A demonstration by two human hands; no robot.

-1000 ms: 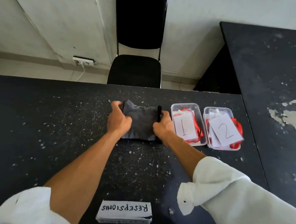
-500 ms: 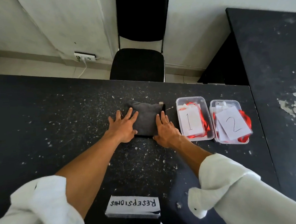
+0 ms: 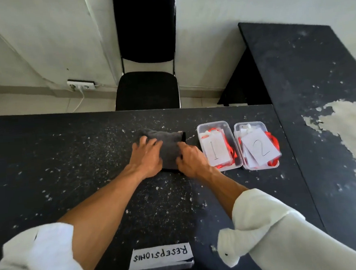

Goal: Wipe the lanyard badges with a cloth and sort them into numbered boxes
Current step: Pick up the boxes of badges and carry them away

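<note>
On the speckled black table (image 3: pixel 48 165), the left hand (image 3: pixel 147 158), flat half a second ago, now lies with fingers spread on the folded dark cloth (image 3: pixel 170 142), blurred by motion. The right hand (image 3: pixel 192 160), also flat before, now curls its fingers at the cloth's near right edge; blur hides whether they pinch it. The cloth, unmoved, lies between and partly under both hands, just left of box 1 (image 3: pixel 212 124). Box 2 (image 3: pixel 249 124) stands beside it. Numbered papers (image 3: pixel 215 151) cover most of the badges; only red lanyards (image 3: pixel 233 152) show clearly.
</note>
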